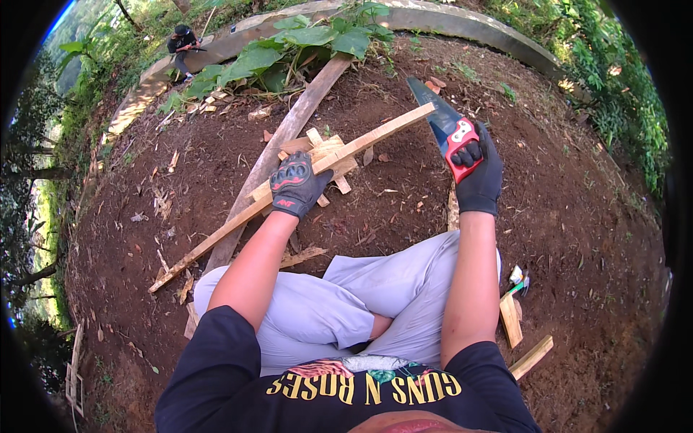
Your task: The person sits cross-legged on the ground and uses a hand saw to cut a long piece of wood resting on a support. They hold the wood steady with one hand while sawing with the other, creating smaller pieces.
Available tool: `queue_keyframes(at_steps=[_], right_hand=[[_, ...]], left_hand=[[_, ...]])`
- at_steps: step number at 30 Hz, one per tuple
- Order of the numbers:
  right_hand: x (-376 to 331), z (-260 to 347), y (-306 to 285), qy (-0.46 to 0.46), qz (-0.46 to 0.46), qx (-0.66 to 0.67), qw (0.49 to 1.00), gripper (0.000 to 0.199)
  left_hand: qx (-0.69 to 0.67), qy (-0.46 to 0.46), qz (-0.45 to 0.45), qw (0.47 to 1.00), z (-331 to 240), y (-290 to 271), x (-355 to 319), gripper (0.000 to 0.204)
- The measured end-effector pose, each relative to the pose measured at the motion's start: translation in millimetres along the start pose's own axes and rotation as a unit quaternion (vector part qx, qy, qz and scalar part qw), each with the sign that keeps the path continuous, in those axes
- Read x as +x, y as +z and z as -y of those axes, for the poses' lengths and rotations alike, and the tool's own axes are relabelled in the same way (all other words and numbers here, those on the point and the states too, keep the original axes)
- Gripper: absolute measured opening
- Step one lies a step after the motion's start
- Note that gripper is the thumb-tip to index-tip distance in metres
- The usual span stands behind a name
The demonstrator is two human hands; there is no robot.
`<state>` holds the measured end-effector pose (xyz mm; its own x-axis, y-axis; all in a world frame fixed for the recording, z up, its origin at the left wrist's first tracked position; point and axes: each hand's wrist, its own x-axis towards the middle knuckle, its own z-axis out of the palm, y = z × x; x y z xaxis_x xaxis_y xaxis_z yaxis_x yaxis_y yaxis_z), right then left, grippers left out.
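My left hand point(294, 184), in a black glove with red marks, is closed over a long, thin wooden strip point(382, 133). The strip slants from the soil at lower left up to the right, across several short wood pieces point(315, 138) and a long weathered plank point(289, 132). In my gloved right hand point(482, 177) is a handsaw point(437, 115), its red-and-white handle wrapped by my fingers. Its dark blade points up and to the left, beside the strip's far right end. Whether blade and wood touch, I cannot tell.
Brown soil point(563, 216) strewn with chips surrounds my crossed legs point(317, 310). Wood offcuts point(510, 321) and a green-handled tool point(517, 286) lie at my right. Broad-leaved plants point(253, 61) and a low concrete edging point(462, 23) stand beyond; another person point(184, 47) sits far left.
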<state>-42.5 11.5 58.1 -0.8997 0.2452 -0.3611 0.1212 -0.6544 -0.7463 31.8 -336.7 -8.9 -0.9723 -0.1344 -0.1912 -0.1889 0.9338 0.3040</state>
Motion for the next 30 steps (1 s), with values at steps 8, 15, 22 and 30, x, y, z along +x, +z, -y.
queue_keyframes(at_steps=[8,15,22,30], right_hand=[[-3.9,-6.6,6.7,0.041,0.030,0.001,0.999,0.034],[1.4,-13.3,-0.7,0.139,0.052,0.008,0.989,0.029],[-4.9,-11.9,8.5,0.128,0.038,-0.008,0.991,0.028],[2.3,-15.1,-1.5,0.118,0.049,0.003,0.992,0.048]], left_hand=[[-0.006,0.018,-0.017,1.000,5.2,0.5,-1.9,0.057],[-0.014,-0.002,-0.004,1.000,1.4,1.9,-0.1,0.053],[-0.009,-0.010,0.000,1.000,-3.7,-3.2,-0.1,0.054],[-0.001,-0.004,-0.002,1.000,-1.9,-3.5,-0.3,0.056]])
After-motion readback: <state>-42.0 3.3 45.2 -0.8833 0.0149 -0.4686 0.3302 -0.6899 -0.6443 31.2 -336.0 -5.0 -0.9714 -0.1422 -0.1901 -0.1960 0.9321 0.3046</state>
